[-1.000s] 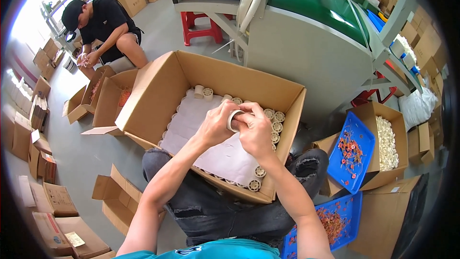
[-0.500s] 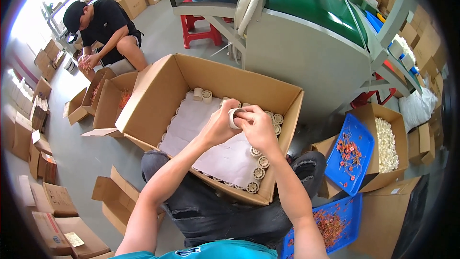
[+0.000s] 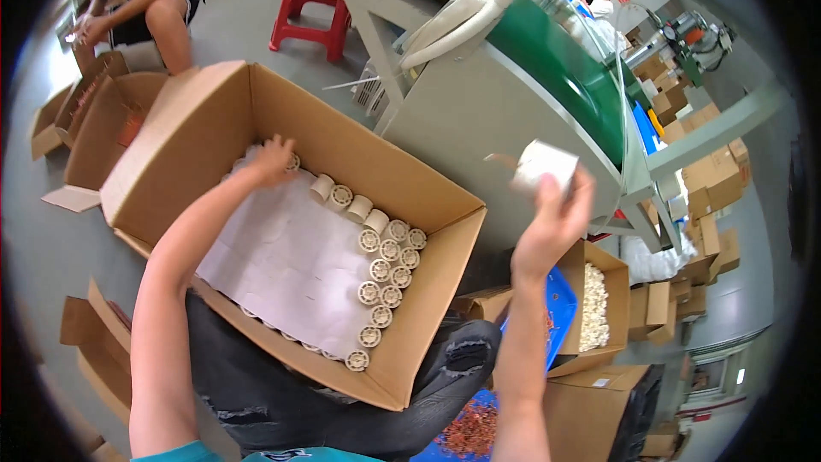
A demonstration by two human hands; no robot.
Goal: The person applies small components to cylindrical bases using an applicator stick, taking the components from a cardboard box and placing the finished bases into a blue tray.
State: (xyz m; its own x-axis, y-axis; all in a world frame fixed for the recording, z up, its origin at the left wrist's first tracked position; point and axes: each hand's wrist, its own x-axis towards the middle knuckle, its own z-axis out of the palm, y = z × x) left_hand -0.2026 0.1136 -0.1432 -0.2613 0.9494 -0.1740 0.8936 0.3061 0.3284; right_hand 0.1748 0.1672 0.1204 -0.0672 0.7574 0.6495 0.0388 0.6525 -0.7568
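Note:
A large open cardboard box (image 3: 184,133) rests in front of me, across my lap. White paper (image 3: 282,244) covers much of its inside, with short white plastic cylinders (image 3: 369,293) with spoked ends along its sides and several grouped at the right. My left hand (image 3: 272,161) reaches into the far left corner, its fingers bent around a white cylinder (image 3: 293,162) that they partly hide. Beyond the box's right side, my right hand (image 3: 560,214) holds up another white cylinder (image 3: 547,162) between thumb and fingers. A thin strip or wire shows at that cylinder's left; its kind is unclear.
A grey machine with a green belt (image 3: 556,60) stands beyond the box. At right are a blue tray (image 3: 560,312) and a carton of small white pieces (image 3: 593,308). Another blue tray with reddish parts (image 3: 469,428) lies below. A person (image 3: 150,0) sits far left by cartons; a red stool (image 3: 312,21) stands behind.
My hands have parted: the right has lifted a white cylinder out to the right, and the left has gone to the box's far left corner. The view has turned right.

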